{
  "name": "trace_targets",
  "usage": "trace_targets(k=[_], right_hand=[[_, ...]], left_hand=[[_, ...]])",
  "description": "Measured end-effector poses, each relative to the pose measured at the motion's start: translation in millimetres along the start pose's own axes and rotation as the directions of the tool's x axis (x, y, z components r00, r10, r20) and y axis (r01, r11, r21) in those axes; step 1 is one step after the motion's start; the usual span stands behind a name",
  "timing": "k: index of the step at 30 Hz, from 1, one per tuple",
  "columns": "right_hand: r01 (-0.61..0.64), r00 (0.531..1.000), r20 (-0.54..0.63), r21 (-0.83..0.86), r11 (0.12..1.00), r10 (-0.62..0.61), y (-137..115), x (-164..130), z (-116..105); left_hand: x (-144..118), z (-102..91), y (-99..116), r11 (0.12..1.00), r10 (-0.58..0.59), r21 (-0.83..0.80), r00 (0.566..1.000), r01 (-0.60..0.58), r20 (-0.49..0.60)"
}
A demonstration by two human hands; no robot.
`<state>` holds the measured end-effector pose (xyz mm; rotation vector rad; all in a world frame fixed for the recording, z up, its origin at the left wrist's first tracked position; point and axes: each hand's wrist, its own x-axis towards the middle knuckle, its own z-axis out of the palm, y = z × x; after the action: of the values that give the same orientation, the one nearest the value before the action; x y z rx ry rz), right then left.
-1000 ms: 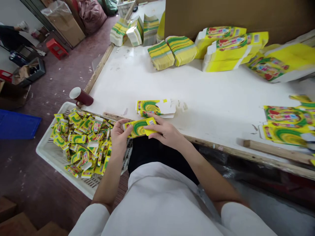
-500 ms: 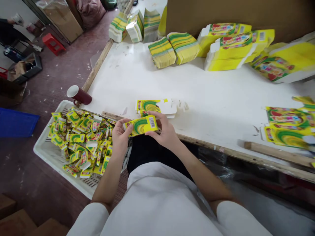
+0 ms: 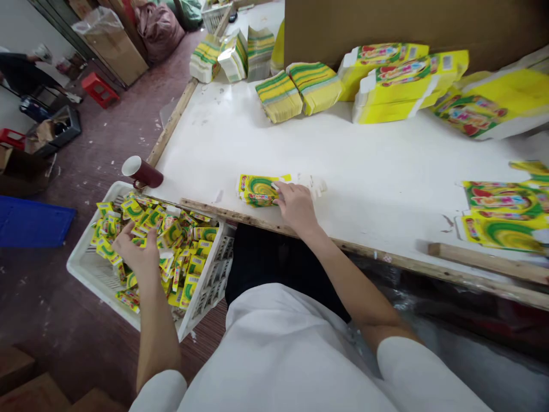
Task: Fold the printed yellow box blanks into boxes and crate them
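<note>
My left hand (image 3: 139, 252) hovers over a white plastic basket (image 3: 86, 280) heaped with small yellow-and-green cartons (image 3: 197, 263). Its fingers are apart and hold nothing. On the white table, my right hand (image 3: 298, 206) has its fingers and thumb closed at the right end of a short stack of flattened yellow cartons (image 3: 259, 187). The hand covers that end, so how many cartons it grips is hidden. White flap-like pieces (image 3: 315, 184) show just beyond the fingers.
A maroon mug (image 3: 146, 173) stands at the table's left corner beside the basket. Bundled flat cartons (image 3: 315, 86) and larger yellow boxes (image 3: 394, 97) line the back. More flat cartons (image 3: 501, 214) and a wooden bar (image 3: 480, 260) lie right. A red stool (image 3: 99, 88) is on the floor.
The carton that both hands held is out of them. My left hand has moved left over the basket and opened; my right hand has moved up onto the flat carton stack.
</note>
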<state>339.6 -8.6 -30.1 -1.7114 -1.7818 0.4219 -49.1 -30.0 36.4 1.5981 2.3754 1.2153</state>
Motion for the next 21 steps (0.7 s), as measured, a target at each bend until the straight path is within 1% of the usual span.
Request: trace_targets(k=[2,3,5,6,8,10,11,12,14,15,16,17,18,19,20,21], right_hand=[[0.007,1.0,0.001,-0.027,1.0,-0.007,-1.1,1.0,1.8],[0.011,1.0,-0.009,-0.034,0.999,-0.011,-2.5,0.9,1.9],[0.004,1.0,-0.027,-0.019,1.0,-0.004,-5.8,0.2,0.1],[-0.008,0.999,-0.036,0.01,1.0,0.008,-7.7,-0.4,-2.1],[-0.035,0.998,-0.05,0.14,0.99,0.042,-13.0,-2.8,-8.8],[-0.049,0.996,-0.058,0.333,0.942,0.072,-21.9,-8.4,-17.5],[-0.04,0.996,-0.05,0.421,0.906,0.068,-27.8,-12.5,-21.8],[-0.021,0.999,-0.032,0.489,0.872,0.042,-34.3,-17.3,-25.6],[0.029,0.998,0.033,0.563,0.826,-0.057,-47.4,-27.7,-29.9],[0.041,0.994,0.059,0.595,0.803,-0.095,-53.2,-32.7,-30.1],[0.032,0.99,0.082,0.643,0.765,-0.111,-58.2,-37.2,-28.8],[0.002,0.988,0.106,0.709,0.705,-0.11,-62.3,-41.2,-26.3],[-0.045,0.986,0.135,0.783,0.62,-0.098,-65.8,-44.7,-22.7],[-0.102,0.981,0.173,0.85,0.517,-0.09,-68.9,-47.6,-18.5],[-0.154,0.972,0.212,0.898,0.412,-0.099,-71.8,-50.0,-13.9],[-0.193,0.963,0.243,0.924,0.331,-0.117,-74.5,-51.8,-9.3]], left_hand=[[-15.2,12.4,13.8,0.989,0.046,-0.144,0.996,-0.035,0.074],[-24.9,21.3,23.6,0.97,0.061,-0.241,0.989,-0.027,0.135],[-44.7,42.3,44.5,0.899,0.079,-0.434,0.958,0.052,0.276],[-54.0,53.3,54.5,0.856,0.091,-0.507,0.936,0.101,0.341],[-70.8,74.4,73.2,0.769,0.117,-0.608,0.891,0.198,0.438],[-85.5,91.7,91.7,0.667,0.127,-0.678,0.849,0.309,0.512],[-92.1,98.2,101.5,0.603,0.133,-0.708,0.829,0.367,0.543],[-98.0,103.0,111.8,0.533,0.145,-0.731,0.804,0.427,0.576],[-107.3,107.2,132.3,0.39,0.2,-0.75,0.746,0.535,0.636],[-110.4,107.2,141.8,0.328,0.23,-0.752,0.724,0.571,0.65],[-112.3,106.2,150.1,0.279,0.25,-0.755,0.714,0.594,0.654],[-113.2,104.7,156.8,0.239,0.257,-0.766,0.722,0.597,0.642],[-113.3,103.0,162.0,0.206,0.247,-0.788,0.749,0.58,0.615],[-112.8,101.6,165.4,0.186,0.219,-0.815,0.785,0.549,0.579],[-112.1,100.6,167.4,0.184,0.179,-0.839,0.822,0.512,0.541],[-111.3,100.1,168.1,0.204,0.134,-0.856,0.852,0.476,0.506]])
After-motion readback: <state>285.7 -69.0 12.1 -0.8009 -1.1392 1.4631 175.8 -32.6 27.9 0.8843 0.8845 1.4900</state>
